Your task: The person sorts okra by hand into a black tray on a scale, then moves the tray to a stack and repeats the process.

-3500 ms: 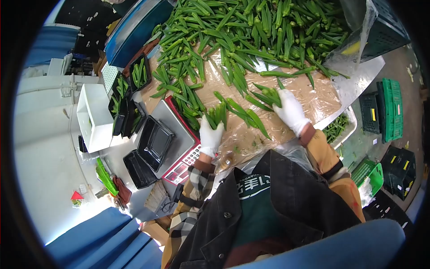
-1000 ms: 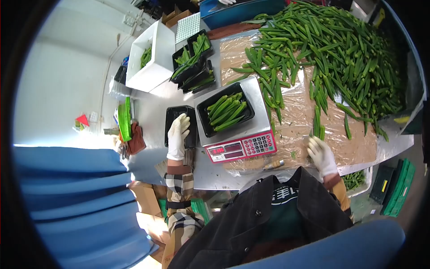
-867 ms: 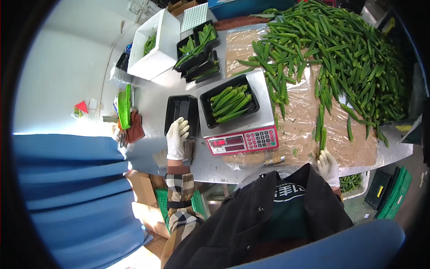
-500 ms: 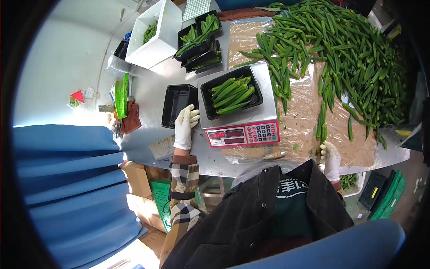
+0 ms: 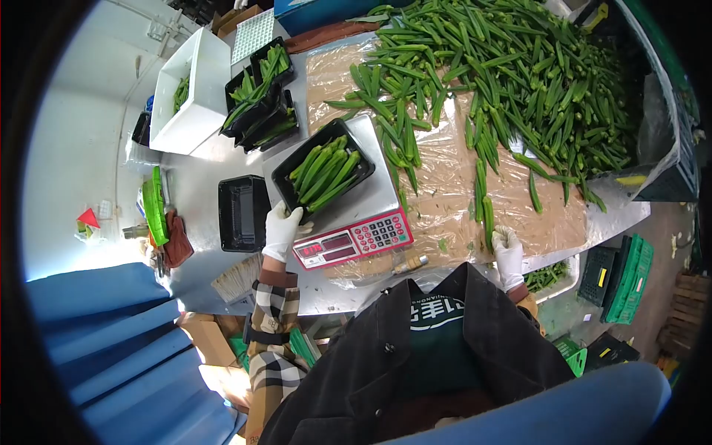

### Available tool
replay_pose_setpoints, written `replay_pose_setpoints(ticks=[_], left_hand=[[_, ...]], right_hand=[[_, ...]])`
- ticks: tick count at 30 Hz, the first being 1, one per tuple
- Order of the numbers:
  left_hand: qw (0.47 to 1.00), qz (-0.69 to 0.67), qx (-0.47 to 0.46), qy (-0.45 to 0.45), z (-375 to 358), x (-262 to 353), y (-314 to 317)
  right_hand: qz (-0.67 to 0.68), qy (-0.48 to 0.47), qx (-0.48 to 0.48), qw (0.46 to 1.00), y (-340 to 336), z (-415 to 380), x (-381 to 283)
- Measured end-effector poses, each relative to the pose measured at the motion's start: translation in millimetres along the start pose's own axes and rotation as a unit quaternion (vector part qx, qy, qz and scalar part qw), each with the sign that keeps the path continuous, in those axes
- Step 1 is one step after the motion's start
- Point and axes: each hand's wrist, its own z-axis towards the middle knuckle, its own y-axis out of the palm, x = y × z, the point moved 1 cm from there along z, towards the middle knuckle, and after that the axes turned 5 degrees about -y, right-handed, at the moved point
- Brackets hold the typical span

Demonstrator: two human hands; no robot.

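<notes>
A black plastic tray of okra (image 5: 330, 174) sits turned at an angle over the left part of the digital scale's (image 5: 386, 185) steel platform. My left hand (image 5: 280, 231), in a white glove, pinches the near left corner of this tray. To its left stands another black tray (image 5: 245, 215) with no okra in it. My right hand (image 5: 508, 256), also gloved, rests at the table's near edge with fingers curled. Its fingertips are at the lower end of a few okra pods (image 5: 487, 222); whether they grip a pod is hidden. The scale's red digits are blurred.
A large okra heap (image 5: 534, 89) covers the right and far side of the plastic-wrapped board (image 5: 445, 178). Filled black trays (image 5: 259, 96) and a white foam box (image 5: 196, 89) stand far left. A brush (image 5: 236, 278) lies near left; a wood-handled tool (image 5: 410, 264) lies before the scale.
My left hand has moved from the second tray's edge to the okra tray and gripped its corner. The okra tray has turned and shifted left on the scale. The camera view has swung right.
</notes>
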Motion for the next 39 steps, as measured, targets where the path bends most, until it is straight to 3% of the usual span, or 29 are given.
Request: replay_pose_setpoints(ticks=[7,13,16,18,20,21,25,27,29,32,33,35,37,39], left_hand=[[0.990,-0.120,-0.080,-0.002,85,85,42],[0.982,-0.185,-0.021,-0.015,218,131,75],[0.974,-0.222,0.045,-0.032,289,127,75],[0.974,-0.219,0.035,-0.049,339,108,58],[0.978,-0.184,0.046,-0.089,342,105,56],[0.980,-0.182,0.007,-0.081,347,100,50],[0.980,-0.098,0.001,0.172,190,132,70],[0.933,0.108,0.092,0.332,135,126,49],[0.880,0.165,0.213,0.392,96,99,13],[0.827,0.247,0.382,0.332,42,38,-37],[0.800,0.303,0.417,0.308,36,2,-60],[0.794,0.381,0.411,0.235,35,-81,-100],[0.802,0.429,0.380,0.170,10,-93,-78],[0.823,0.393,0.373,0.168,11,-94,-84]], right_hand=[[-0.066,-0.022,-0.010,0.998,3,-2,-17],[-0.122,-0.037,0.000,0.992,6,9,-18],[-0.162,-0.068,0.004,0.985,4,15,-38],[-0.179,-0.066,0.005,0.982,4,18,-46],[-0.190,-0.064,0.004,0.980,6,21,-47],[-0.197,-0.055,-0.004,0.979,9,24,-50],[-0.201,-0.022,-0.023,0.979,12,36,-49],[-0.174,-0.011,-0.009,0.985,9,43,-61],[-0.195,-0.040,0.001,0.980,11,48,-75],[-0.223,-0.060,-0.059,0.971,23,58,-81],[-0.238,-0.121,-0.052,0.962,32,58,-77],[-0.308,-0.133,-0.051,0.941,48,59,-86],[-0.307,-0.124,-0.043,0.943,59,62,-77],[-0.295,-0.107,-0.042,0.948,60,63,-79]])
